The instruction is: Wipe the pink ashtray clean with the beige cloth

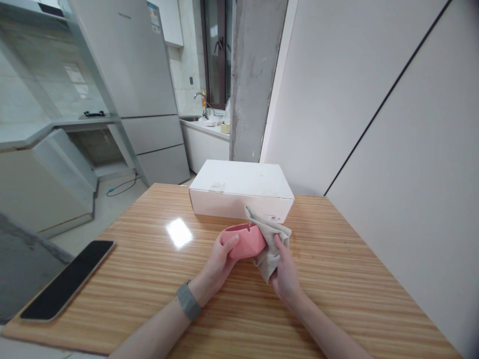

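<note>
A pink ashtray [245,243] with faceted sides and a notch in its rim is held above the table, tilted. My left hand [221,257] grips it from the left, thumb on the near side and the other fingers mostly hidden beneath. In my right hand [285,271] is a folded grey cloth [270,244], pinched between thumb and fingers. The cloth presses against the right side of the ashtray and covers part of it. A grey band circles my left wrist.
Behind the hands, a white box [243,182] lies on the wood-grain table [142,279]. A black flat-screened device [69,281] rests at the table's left edge. A white panelled wall [374,124] borders the right side. Farther back stand a fridge [130,65] and a sink counter.
</note>
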Demonstrator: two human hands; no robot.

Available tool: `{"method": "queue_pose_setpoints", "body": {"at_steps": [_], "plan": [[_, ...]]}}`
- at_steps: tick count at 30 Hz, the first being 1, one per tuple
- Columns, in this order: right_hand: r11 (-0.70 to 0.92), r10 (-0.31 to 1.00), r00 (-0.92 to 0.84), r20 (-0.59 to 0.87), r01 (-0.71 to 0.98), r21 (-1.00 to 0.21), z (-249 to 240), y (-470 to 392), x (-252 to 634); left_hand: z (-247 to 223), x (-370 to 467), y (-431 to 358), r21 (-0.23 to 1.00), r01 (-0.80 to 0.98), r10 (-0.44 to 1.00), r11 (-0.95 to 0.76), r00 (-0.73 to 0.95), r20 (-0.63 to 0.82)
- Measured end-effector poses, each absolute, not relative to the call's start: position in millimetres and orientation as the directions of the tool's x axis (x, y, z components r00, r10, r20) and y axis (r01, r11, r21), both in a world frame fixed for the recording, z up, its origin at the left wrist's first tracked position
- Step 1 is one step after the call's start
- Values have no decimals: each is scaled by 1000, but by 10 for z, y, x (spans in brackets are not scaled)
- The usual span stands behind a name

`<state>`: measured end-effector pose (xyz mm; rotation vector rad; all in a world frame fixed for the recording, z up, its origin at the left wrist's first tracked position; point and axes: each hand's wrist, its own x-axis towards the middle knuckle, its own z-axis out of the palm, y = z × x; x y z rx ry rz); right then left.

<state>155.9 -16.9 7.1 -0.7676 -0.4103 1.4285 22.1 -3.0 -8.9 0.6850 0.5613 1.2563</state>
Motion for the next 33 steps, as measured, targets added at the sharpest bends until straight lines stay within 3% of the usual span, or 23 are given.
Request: {"method": "queue_pose_setpoints", "body": {"at_steps": [9, 19, 22, 28, 33], "plan": [[-22, 969, 147, -199, -748, -663, 80, -162, 1537, -57, 255, -66, 817, -576, 999, 32, 21, -25], [5, 980, 138, -145, -741, -672, 126, -177, 1505, 60, 301, -117, 942, -238, 963, -237, -185, 195], [21, 979, 152, -135, -734, -679, 132, -177, 1518, 8, 305, -109, 936, -252, 968, -246, -113, 224], [70, 968, 211, -132, -738, -671, 163, -117, 1629, -224, 290, -52, 862, -496, 960, -105, 175, 218], [49, 959, 220, -178, -749, -660, 197, -66, 1725, -143, 275, -88, 913, -403, 951, -67, 250, 180]]}}
